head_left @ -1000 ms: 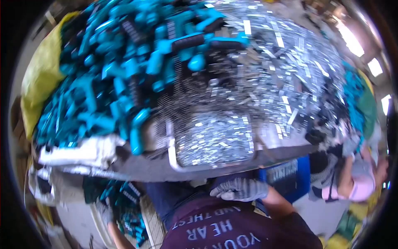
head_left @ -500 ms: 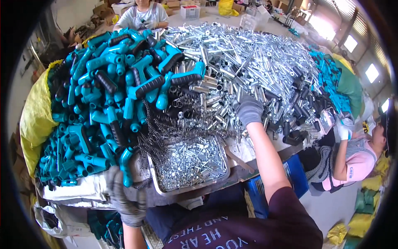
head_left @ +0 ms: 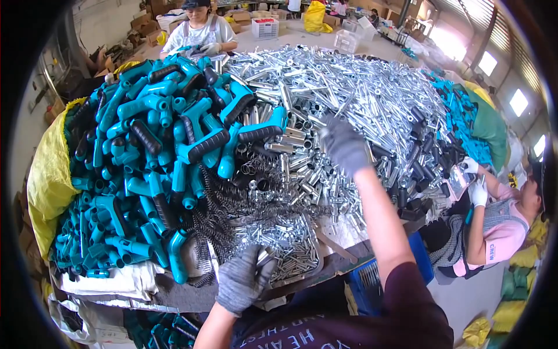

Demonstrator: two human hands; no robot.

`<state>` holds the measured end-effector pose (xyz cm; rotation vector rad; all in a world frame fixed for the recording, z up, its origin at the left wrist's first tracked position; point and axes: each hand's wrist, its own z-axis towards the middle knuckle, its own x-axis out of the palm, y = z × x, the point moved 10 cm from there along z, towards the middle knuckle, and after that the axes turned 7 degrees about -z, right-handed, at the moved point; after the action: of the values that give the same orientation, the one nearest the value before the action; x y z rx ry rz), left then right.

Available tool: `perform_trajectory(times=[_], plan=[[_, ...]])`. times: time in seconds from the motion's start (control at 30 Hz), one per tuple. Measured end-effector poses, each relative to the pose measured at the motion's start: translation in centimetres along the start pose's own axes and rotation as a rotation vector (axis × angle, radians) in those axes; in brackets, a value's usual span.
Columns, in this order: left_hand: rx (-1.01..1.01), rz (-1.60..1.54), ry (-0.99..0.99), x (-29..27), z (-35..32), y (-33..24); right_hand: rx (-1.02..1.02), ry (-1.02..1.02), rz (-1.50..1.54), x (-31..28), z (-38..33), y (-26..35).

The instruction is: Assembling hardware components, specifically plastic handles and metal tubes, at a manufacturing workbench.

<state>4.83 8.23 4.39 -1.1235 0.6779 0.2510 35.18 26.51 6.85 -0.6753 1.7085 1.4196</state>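
Head view: we have both hands gloved in grey. Left hand sits low at the near edge of the tabletop, fingers curled shut around a small shiny metal part, which sticks out just above the fingers. Right hand is stretched far out over the big heap of silver metal tubes; fingers bent down onto the heap, but we can't tell if they're clamped on a tube or only touching, since the glove back hides the tips.

Just beyond the left fingers lies a tray of small silver pins, w/ black coil springs further out and to the left of it. Left of those, a large pile of teal handles w/ black grips.

Progress, as we judge it: very early relative to the stock. One part in hand; tubes, springs, handles all piled high, no finished units visible near either set of fingers. Nearly everything is left.

Two other people work at the far and right edges, apart from us.
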Motion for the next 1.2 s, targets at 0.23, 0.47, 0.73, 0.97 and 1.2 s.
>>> perform_trajectory(times=[0.23,0.47,0.73,0.97,1.2], plan=[[-0.174,-0.136,0.001,-0.4,-3.3,2.1,-0.213,-0.342,-0.946,-2.3,9.4,-1.7],[-0.247,-0.490,-0.080,-1.3,-3.9,3.6,-0.387,-0.474,0.354,-6.7,-2.0,0.1],[-0.131,-0.531,0.041,0.3,-3.7,1.1,-0.425,0.043,0.807,2.6,-19.4,6.3],[-0.173,-0.490,0.070,-1.7,-4.5,0.0,-0.459,0.189,0.517,5.8,-21.9,7.1],[0.040,-0.123,0.090,-1.7,-3.9,-3.0,-0.411,0.222,0.472,9.7,-24.5,8.0]])
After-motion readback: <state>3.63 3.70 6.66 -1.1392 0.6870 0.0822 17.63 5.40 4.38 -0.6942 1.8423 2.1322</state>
